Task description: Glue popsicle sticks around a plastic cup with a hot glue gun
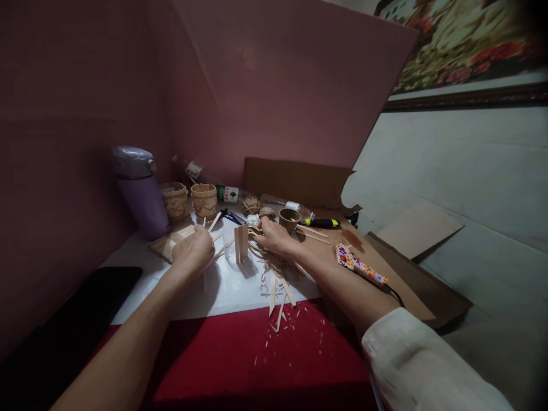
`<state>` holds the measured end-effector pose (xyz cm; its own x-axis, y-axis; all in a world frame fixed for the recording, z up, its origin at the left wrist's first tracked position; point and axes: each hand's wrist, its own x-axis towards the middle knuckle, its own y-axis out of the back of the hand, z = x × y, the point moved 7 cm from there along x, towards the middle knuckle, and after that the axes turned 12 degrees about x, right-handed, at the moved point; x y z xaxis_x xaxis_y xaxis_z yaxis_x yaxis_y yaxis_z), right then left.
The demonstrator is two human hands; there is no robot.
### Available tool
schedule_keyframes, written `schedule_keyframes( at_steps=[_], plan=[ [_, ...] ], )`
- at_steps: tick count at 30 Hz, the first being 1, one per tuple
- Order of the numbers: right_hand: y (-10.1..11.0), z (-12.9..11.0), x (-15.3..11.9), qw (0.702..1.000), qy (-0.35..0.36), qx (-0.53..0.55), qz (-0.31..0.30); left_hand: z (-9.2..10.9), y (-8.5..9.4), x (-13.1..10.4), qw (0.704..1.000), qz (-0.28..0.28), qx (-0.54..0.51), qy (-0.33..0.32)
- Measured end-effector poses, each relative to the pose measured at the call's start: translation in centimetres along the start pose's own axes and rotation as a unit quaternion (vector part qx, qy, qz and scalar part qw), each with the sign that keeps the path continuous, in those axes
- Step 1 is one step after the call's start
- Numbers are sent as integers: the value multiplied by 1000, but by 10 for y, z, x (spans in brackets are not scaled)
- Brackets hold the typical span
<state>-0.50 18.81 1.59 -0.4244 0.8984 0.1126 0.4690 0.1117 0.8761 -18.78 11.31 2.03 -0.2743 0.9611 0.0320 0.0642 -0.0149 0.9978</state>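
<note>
Though beside the clear cup (230,244), scissors (254,231) in right grip's (275,235) pinch (left grip (194,250) unclear).

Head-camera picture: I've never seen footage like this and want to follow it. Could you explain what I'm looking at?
There's no machine here, just a person's two bare hands, and one picture, taken by a camera on their head looking forward and down.

A white sheet lies over red cloth. At the back left stand a purple tumbler and two wood-covered cups; to the right are a brown pot and a flower-patterned glue gun. Flat wooden sticks stand upright against a clear container in the middle.

The left hand seems to pinch a thin wooden strip, though its fingers are hard to make out. The right hand is at the gold-handled scissors; whether it grips them isn't clear.
</note>
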Motion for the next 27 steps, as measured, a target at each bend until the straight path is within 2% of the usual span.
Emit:
schedule_keyframes(
  at_steps=[3, 6, 9, 12, 15, 18, 20, 22, 27],
  plan=[
    [4, 3, -2, 1000, -2, 2, 11, -6, 9, -2, 997, 9, -61, 49],
    [29, 7, -13, 999, 0, 2, 37, -10, 19, -5, 987, 41, -131, 88],
    [61, 20, -33, 998, -25, -4, 56, -14, 35, -14, 962, 149, -193, 121],
    [72, 35, -56, 999, -43, 9, 22, -14, 53, -33, 917, 287, -249, 126],
    [59, 39, -76, 999, -31, 35, -24, -1, 65, -55, 861, 402, -309, 46],
    [37, 30, -86, 998, -10, 54, -40, 13, 65, -72, 800, 478, -358, -53],
    [23, 23, -88, 998, -12, 45, -53, 20, 61, -79, 785, 498, -358, -89],
    [13, 20, -87, 998, -23, 19, -57, 25, 54, -79, 788, 481, -365, -118],
    [7, 23, -82, 999, -29, 30, -31, 25, 51, -80, 779, 493, -367, -122]
  ],
)
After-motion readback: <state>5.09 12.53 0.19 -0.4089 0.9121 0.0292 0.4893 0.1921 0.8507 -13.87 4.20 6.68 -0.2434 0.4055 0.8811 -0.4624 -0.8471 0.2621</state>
